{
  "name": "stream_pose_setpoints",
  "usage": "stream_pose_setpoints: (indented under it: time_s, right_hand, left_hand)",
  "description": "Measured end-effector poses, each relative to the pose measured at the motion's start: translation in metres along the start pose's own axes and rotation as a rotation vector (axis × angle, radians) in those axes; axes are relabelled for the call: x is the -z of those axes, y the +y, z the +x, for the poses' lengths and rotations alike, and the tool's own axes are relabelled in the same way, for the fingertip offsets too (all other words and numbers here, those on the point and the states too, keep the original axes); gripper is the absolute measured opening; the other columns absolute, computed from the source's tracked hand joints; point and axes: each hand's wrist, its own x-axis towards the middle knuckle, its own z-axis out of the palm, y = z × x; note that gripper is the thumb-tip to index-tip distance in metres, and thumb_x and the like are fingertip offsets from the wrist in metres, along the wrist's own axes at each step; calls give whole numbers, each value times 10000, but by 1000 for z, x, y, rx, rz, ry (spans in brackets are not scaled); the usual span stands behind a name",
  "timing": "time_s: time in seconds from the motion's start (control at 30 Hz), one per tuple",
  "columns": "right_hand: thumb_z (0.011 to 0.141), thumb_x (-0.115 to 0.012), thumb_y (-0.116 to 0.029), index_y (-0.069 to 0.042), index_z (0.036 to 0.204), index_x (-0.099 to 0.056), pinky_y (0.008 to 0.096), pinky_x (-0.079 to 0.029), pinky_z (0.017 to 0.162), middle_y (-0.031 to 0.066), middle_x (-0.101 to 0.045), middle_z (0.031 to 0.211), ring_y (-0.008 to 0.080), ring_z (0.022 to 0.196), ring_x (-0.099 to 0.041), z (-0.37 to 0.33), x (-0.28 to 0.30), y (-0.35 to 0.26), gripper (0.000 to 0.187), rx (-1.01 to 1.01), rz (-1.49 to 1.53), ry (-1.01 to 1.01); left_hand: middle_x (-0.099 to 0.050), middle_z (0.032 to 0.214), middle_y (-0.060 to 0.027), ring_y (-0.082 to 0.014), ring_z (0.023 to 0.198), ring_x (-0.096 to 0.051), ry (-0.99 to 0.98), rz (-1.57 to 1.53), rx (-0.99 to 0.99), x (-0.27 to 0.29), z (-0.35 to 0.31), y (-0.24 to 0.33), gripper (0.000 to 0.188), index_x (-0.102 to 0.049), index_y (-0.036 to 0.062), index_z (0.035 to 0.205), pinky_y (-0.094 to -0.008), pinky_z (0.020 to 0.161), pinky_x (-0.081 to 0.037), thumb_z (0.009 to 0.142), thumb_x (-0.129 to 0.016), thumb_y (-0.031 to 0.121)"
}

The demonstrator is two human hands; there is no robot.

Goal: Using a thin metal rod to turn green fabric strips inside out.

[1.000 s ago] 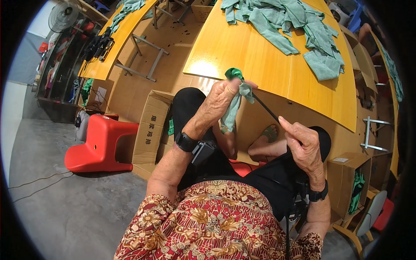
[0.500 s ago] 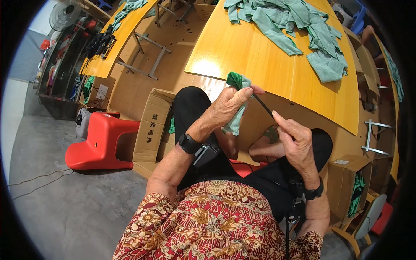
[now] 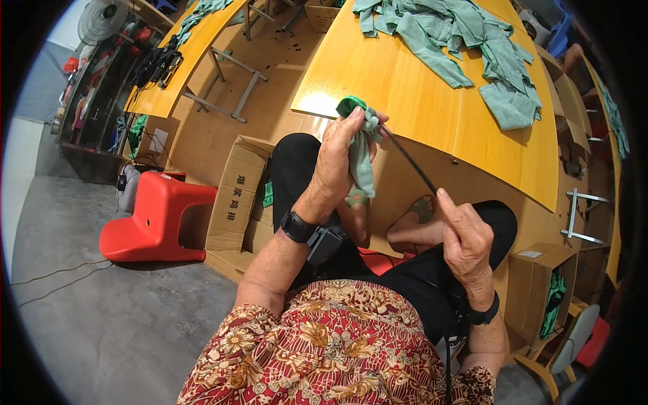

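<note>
Above my knees, my left hand (image 3: 335,155) is closed round a pale green cloth piece (image 3: 362,167). The darker green end of the cloth bunches up above the thumb, and the rest hangs down beside the palm. A thin dark rod (image 3: 413,162) slants between the hands, its far end reaching the cloth at my left fingers. My right hand (image 3: 468,236) grips the near end of this rod, index finger laid along it. Whether the rod's tip is inside the cloth is hidden. On the yellow table (image 3: 378,84) ahead lies a heap of similar pale green cloth pieces (image 3: 442,40).
An open cardboard box (image 3: 228,196) stands by my left knee, beside a red plastic stool (image 3: 152,219). Another box (image 3: 530,287) with green cloth is at my right, near a grey chair (image 3: 577,337). A second yellow table (image 3: 158,101) is at the far left.
My left hand has shifted slightly left and up with the cloth, turning its palm more inward. My right hand has moved a little down and right, so more of the rod shows between them.
</note>
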Motion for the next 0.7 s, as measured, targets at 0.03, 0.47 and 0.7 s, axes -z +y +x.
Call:
stream_pose_setpoints:
  time_s: [0.03, 0.47, 0.7]
  right_hand:
    - [710, -563, 159, -19, 1221, -637, 331, -478, 578, 115, -518, 708, 261, 608, -552, 0, 3, 0, 546, -33, 22, 32]
    - [743, -546, 159, -26, 1216, -647, 289, -438, 571, 111, -510, 707, 214, 599, -521, -2, 15, 3, 518, -54, 25, 26]
    - [722, -553, 156, -40, 1227, -640, 310, -433, 555, 121, -486, 685, 248, 590, -523, -2, 17, 2, 548, -40, -42, -38]
  left_hand:
    - [-675, 878, -88, -64, 579, -447, 15, 60, 6, -2, 0, 1, 446, -622, -33, 1106, -191, 543, -362, 999, -435, 357]
    - [-695, 888, -79, -40, 539, -396, -98, 141, 46, -14, 2, 8, 530, -598, -22, 1196, -179, 513, -336, 1035, -359, 423]
    - [-701, 908, -89, -32, 523, -380, -75, 87, 81, -12, 2, 1, 537, -578, -28, 1218, -165, 491, -318, 1041, -340, 420]
